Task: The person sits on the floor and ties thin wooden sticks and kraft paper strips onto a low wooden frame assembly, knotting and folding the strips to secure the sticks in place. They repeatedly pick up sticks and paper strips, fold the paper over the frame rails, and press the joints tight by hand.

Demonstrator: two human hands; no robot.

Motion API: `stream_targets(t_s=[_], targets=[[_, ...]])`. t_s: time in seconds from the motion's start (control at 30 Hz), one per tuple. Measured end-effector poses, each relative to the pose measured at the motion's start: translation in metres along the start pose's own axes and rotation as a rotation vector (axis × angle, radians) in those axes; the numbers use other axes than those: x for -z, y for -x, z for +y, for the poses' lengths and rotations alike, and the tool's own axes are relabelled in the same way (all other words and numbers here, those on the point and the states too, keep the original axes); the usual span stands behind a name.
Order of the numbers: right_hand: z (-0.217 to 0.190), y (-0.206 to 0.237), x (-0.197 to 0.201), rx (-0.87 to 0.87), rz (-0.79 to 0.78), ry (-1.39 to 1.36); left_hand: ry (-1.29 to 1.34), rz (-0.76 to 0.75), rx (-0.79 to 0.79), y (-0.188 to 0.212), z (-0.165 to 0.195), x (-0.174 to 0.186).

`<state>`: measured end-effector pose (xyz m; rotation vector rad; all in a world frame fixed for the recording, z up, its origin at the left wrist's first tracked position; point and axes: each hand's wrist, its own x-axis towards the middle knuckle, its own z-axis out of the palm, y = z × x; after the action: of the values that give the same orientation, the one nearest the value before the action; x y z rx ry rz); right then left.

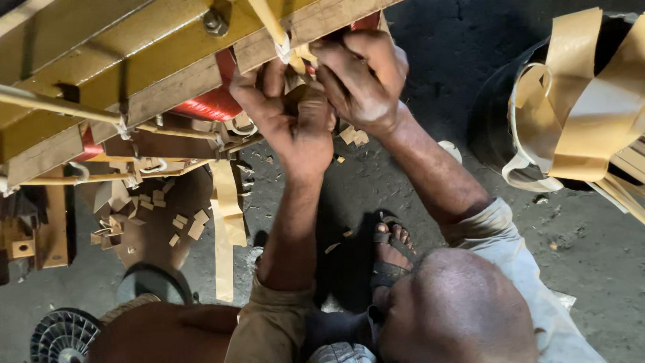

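My left hand (289, 114) is raised under a yellow metal frame (154, 47) and is closed in a fist on tan insulating paper (295, 84) at the frame's lower edge. My right hand (363, 74) is pressed against the left one. Its fingertips pinch a white tape tie (285, 47) that is knotted round a cream strip (265, 17). A red coil winding (215, 104) shows just left of the hands, behind a wooden bar (168, 91). What is inside the fists is hidden.
Tan paper strips (225, 222) hang from the frame, and scraps (188, 225) litter the dark floor. A dark tub (490, 114) at right holds curled tan sheets (584, 101). A sandalled foot (393, 252), a bare head (457, 302) and a finned metal disc (64, 336) lie below.
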<state>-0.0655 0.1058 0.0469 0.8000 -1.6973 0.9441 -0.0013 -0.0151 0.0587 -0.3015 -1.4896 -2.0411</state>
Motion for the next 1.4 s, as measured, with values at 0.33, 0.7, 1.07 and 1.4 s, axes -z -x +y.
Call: stream_targets(t_s=[0.33,0.7,1.07,1.4], targets=[[-0.011,-0.014,-0.006,-0.119,-0.054,-0.034,0.175,-0.073,-0.077,-0.009,-0.015,0.003],[0.017,0.015,0.048,-0.806,-0.077,0.292,-0.124,0.088,-0.096,-0.004,-0.02,0.001],[-0.001,-0.004,0.009,-0.113,0.036,0.146,0.154,0.01,0.08,-0.01,-0.004,0.003],[-0.022,0.035,0.025,-0.889,-0.126,-0.903,-0.022,0.091,-0.093,-0.005,-0.022,-0.001]])
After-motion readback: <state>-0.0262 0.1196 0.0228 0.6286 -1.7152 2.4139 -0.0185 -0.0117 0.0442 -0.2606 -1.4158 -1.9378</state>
